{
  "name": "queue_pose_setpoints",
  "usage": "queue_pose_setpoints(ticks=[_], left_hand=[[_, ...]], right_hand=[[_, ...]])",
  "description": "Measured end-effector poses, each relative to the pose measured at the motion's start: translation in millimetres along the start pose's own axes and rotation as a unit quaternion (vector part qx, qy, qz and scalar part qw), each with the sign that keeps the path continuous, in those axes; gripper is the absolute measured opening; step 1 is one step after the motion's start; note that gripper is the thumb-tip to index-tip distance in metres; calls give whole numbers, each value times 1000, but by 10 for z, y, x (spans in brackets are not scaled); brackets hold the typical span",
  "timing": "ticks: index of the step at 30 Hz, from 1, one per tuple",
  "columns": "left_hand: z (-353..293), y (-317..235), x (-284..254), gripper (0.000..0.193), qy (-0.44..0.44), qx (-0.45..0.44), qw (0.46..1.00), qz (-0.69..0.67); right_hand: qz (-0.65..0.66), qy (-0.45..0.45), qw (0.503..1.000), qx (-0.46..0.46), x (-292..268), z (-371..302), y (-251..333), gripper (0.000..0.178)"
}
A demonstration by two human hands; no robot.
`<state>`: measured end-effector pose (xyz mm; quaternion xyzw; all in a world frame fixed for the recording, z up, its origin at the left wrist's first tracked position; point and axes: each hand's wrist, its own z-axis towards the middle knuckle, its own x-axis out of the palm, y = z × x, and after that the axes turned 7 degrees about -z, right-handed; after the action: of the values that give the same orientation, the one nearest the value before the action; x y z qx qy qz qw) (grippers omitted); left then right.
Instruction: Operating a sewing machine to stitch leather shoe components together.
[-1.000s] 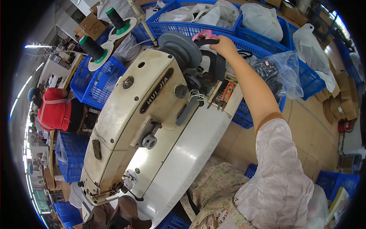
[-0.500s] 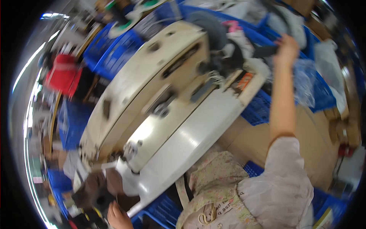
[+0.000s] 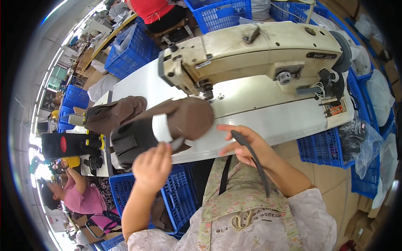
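Brown-and-black workpiece [image 3: 192, 117] is held at the near edge of the white table [image 3: 259, 121], gripped by the left hand's [image 3: 153, 167] curled, slightly blurred fingers. A dark strap [image 3: 256, 163] is held across the right hand [image 3: 251, 144], its fingertips spread apart. Black items [image 3: 351, 134] in clear plastic [image 3: 370, 144] are contained in a blue basket [image 3: 320, 147] at the right.

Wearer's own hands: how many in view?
2: left hand at the near edge of the brown-and-black piece; right hand right of it, dark strap across it. Neither is hidden.
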<state>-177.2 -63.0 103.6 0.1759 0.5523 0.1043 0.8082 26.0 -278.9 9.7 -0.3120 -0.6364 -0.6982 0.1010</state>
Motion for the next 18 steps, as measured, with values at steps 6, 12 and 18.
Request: queue_pose_setpoints(ticks=[6,12,18], left_hand=[[-481,-618,292,30,-32,-82,982,-165],[-631,-1030,443,32,71,-162,933,-312],[-337,-897,18,48,-93,66,922,-369]], right_hand=[[8,-6,996,94,173,177,-87,34],[-161,-154,965,140,313,58,-296,23],[-59,-281,955,81,225,70,-452,23]])
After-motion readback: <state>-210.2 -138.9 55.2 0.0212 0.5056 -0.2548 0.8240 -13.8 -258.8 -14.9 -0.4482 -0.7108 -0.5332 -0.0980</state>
